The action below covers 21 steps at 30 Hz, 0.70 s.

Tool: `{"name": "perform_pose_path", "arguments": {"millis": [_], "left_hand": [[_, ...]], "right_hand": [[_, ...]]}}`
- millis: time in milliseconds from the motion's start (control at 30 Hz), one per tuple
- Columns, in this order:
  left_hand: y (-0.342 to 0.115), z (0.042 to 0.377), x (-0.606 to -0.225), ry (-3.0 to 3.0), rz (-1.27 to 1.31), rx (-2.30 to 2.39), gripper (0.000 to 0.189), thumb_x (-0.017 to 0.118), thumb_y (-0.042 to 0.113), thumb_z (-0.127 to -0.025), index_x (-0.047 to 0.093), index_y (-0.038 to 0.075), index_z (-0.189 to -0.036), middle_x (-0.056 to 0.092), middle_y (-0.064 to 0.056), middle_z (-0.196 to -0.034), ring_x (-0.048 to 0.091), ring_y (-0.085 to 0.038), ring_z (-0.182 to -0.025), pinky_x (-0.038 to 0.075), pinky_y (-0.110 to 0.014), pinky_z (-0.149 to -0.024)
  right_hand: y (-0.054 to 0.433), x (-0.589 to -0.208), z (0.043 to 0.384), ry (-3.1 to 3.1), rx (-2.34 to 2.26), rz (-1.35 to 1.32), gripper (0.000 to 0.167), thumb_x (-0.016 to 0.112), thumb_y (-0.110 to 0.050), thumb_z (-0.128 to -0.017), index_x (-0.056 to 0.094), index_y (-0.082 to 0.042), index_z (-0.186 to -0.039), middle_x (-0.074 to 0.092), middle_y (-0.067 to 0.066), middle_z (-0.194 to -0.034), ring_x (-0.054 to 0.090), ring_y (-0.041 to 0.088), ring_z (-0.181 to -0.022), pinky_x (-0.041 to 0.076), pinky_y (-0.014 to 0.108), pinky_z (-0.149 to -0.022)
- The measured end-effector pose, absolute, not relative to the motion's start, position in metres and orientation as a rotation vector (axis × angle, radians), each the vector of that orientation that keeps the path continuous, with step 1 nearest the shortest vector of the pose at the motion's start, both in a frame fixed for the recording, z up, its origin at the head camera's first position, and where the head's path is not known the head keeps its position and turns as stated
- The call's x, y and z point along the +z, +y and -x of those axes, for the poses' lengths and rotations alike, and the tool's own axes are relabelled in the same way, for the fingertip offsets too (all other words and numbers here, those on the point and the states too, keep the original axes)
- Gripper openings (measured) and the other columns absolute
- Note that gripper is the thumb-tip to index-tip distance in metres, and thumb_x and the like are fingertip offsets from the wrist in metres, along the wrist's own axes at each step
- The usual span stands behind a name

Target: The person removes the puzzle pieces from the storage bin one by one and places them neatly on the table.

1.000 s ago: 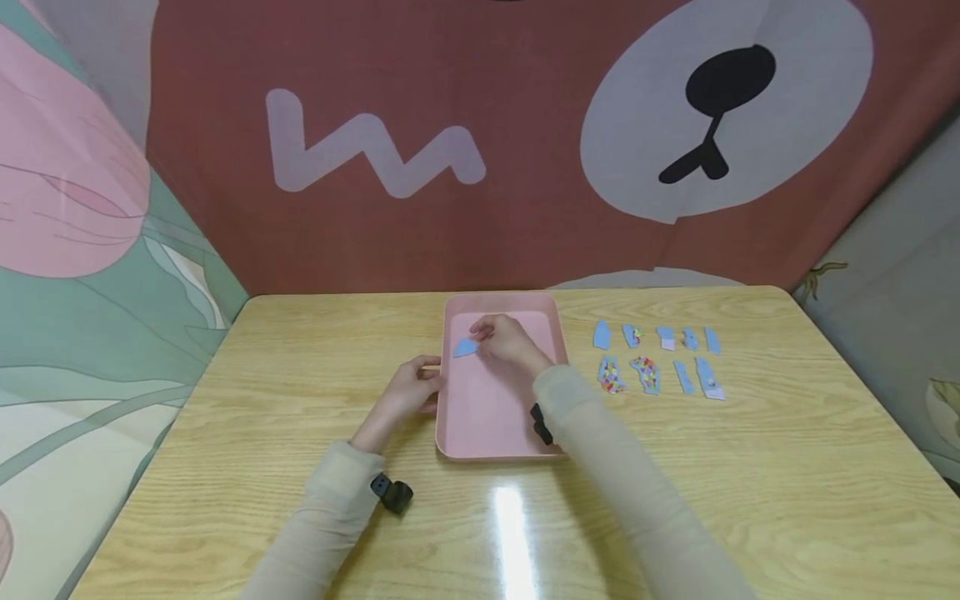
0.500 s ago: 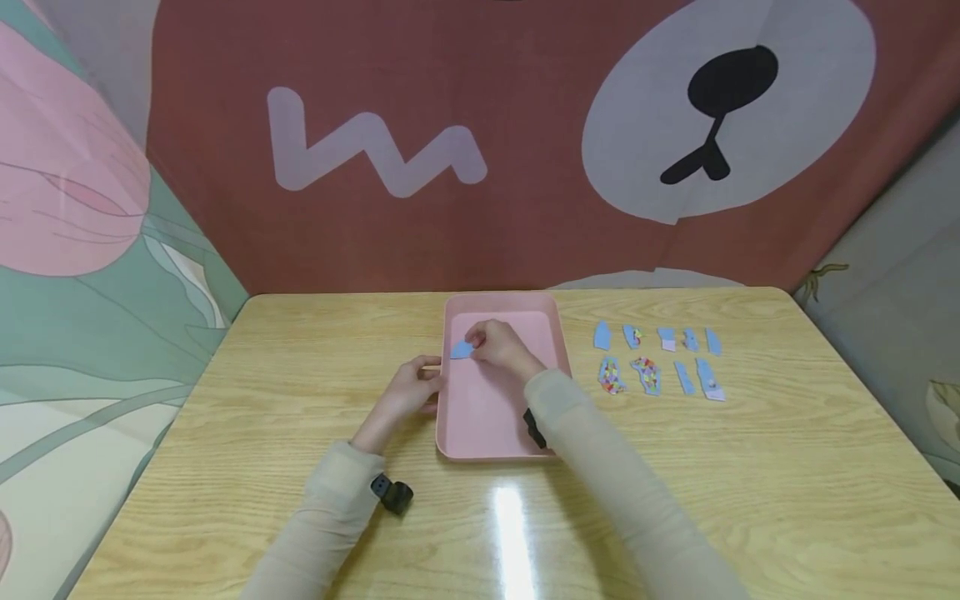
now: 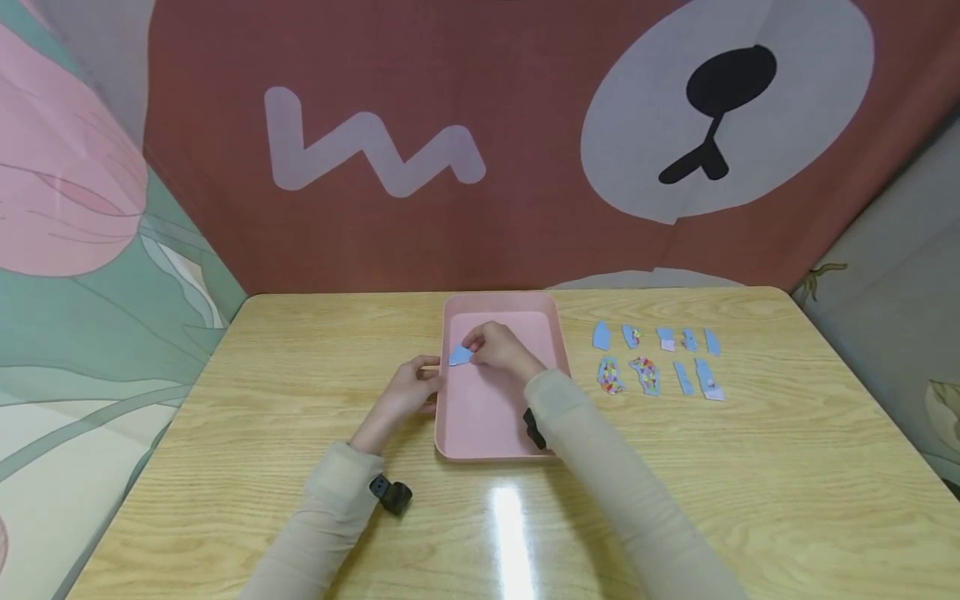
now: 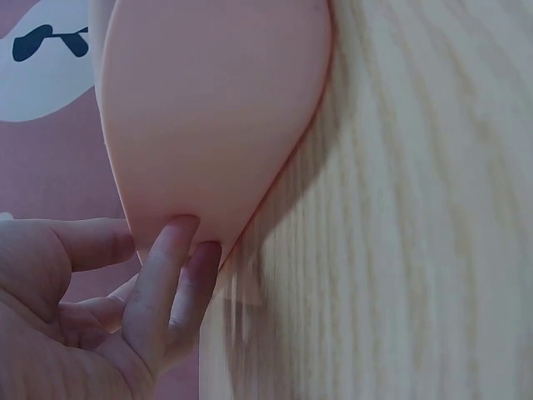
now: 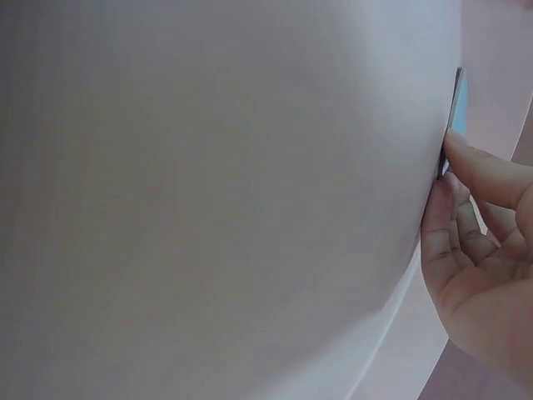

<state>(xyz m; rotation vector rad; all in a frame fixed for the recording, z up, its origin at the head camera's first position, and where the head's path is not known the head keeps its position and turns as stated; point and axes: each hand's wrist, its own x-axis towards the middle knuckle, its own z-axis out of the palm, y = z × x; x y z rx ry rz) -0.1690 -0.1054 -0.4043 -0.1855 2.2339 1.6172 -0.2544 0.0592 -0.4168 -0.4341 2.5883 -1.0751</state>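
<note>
Inside the pink tray [image 3: 491, 425], my right hand [image 3: 502, 348] pinches a light blue puzzle piece [image 3: 460, 356] near the tray's left wall. Seen edge-on in the right wrist view, the thin puzzle piece [image 5: 458, 112] lies close over the tray floor, with thumb and fingertips at its edge. My left hand [image 3: 412, 387] is at the outside of the tray's left side. In the left wrist view, its fairly straight fingers [image 4: 154, 287] touch the tray's outer wall [image 4: 216, 100], one fingertip right at the rim.
Several more puzzle pieces [image 3: 645, 375] lie in two rows on the wooden table [image 3: 750, 475] right of the tray, some plain blue, some with multicoloured patches. A printed curtain [image 3: 450, 233] hangs behind the table's far edge.
My right hand has moved slightly left with the puzzle piece, which has turned and come nearer the tray's left wall and toward me. The left hand stays at the tray's side.
</note>
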Motion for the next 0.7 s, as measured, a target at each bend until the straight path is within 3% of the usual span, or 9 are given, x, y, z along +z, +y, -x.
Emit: {"name": "perform_pose_path", "arguments": {"millis": [233, 500, 700], "left_hand": [[-0.106, 0.168, -0.404, 2.227, 0.183, 1.63, 0.043, 0.046, 0.007, -0.098, 0.039, -0.001, -0.14, 0.052, -0.028, -0.133, 0.061, -0.036, -0.113, 0.06, -0.034, -0.081], [-0.107, 0.169, -0.405, 2.224, 0.181, 1.633, 0.044, 0.046, 0.007, -0.098, 0.038, -0.001, -0.141, 0.051, -0.029, -0.134, 0.059, -0.038, -0.115, 0.06, -0.036, -0.082], [-0.107, 0.17, -0.405, 2.227, 0.191, 1.623, 0.044, 0.046, 0.007, -0.098, 0.038, 0.0, -0.141, 0.051, -0.028, -0.134, 0.06, -0.036, -0.114, 0.06, -0.034, -0.081]], "right_hand": [[0.06, -0.416, 0.253, 2.547, -1.139, 0.421, 0.025, 0.065, 0.008, -0.078, 0.067, 0.004, -0.103, 0.067, 0.014, -0.094, 0.058, 0.017, -0.084, 0.046, 0.016, -0.069], [0.061, -0.413, 0.253, 2.542, -1.109, 0.361, 0.022, 0.066, 0.004, -0.079, 0.065, 0.001, -0.102, 0.062, 0.007, -0.087, 0.056, 0.014, -0.082, 0.047, 0.016, -0.068], [0.065, -0.405, 0.251, 2.427, -1.147, 0.323, 0.022, 0.059, 0.0, -0.084, 0.064, 0.002, -0.105, 0.061, 0.005, -0.088, 0.053, 0.012, -0.076, 0.045, 0.016, -0.065]]}}
